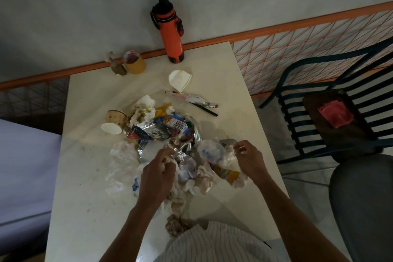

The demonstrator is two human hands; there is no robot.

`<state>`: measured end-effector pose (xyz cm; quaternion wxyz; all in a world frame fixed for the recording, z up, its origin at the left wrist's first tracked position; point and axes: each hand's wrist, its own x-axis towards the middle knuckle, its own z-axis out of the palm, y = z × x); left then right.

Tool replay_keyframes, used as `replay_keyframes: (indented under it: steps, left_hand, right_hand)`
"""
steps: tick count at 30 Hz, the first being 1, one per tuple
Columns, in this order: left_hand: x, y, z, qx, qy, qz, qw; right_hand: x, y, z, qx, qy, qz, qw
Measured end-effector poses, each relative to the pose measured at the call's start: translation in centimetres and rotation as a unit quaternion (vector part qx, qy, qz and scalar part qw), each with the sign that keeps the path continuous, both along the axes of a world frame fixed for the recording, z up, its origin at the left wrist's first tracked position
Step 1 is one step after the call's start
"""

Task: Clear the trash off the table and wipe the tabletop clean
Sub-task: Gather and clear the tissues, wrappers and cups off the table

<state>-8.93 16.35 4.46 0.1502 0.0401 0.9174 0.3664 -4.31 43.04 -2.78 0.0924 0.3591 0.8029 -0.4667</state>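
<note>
A heap of trash (pixel 168 132) covers the middle of the white table (pixel 89 208): foil snack wrappers, crumpled tissues and clear plastic. My left hand (pixel 157 173) is closed on crumpled tissue and foil at the heap's near side. My right hand (pixel 248 157) pinches the edge of a clear plastic bag (pixel 209 152) at the heap's right. A tipped paper cup (pixel 113 122) lies at the left of the heap. A flattened white cup (pixel 179 77) and a foil wrapper with a black straw (pixel 196 101) lie farther back. A crumpled brownish tissue (pixel 175 224) sits near me.
An orange bottle (pixel 171 32) stands at the table's far edge, with a yellow cup (pixel 134 62) and a small brown object (pixel 117 66) to its left. A dark slatted chair (pixel 331 117) holding a pink cloth (pixel 336 112) stands at the right. A grey seat (pixel 361 198) is nearer.
</note>
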Motion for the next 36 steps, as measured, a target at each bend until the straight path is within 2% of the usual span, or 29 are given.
replay_keyframes:
  steps: [8, 12, 17, 24, 31, 36]
  left_hand:
    - [2.4, 2.0, 0.0, -0.054, -0.066, 0.025, 0.996]
    - [3.5, 2.8, -0.6, -0.096, -0.075, 0.003, 0.993]
    - [4.8, 4.5, -0.7, -0.151, -0.072, -0.013, 0.986]
    - [5.4, 7.1, -1.5, -0.216, -0.089, -0.062, 0.970]
    - [4.8, 8.8, -4.0, -0.253, -0.088, -0.043, 0.962]
    - [3.8, 9.4, -5.8, -0.328, -0.070, -0.046, 0.941]
  right_hand:
    - [-1.3, -0.2, -1.4, 0.048, -0.046, 0.111, 0.992]
    - [-1.5, -0.4, -1.9, 0.064, -0.081, 0.149, 0.983]
    - [-1.4, -0.4, -2.2, 0.129, -0.082, 0.179, 0.972]
    - [-1.4, 0.4, -1.6, 0.042, -0.071, 0.151, 0.985]
    - [-0.3, 2.8, -0.9, -0.037, -0.102, 0.123, 0.986]
    - [1.1, 3.6, 0.1, -0.037, -0.090, 0.150, 0.984]
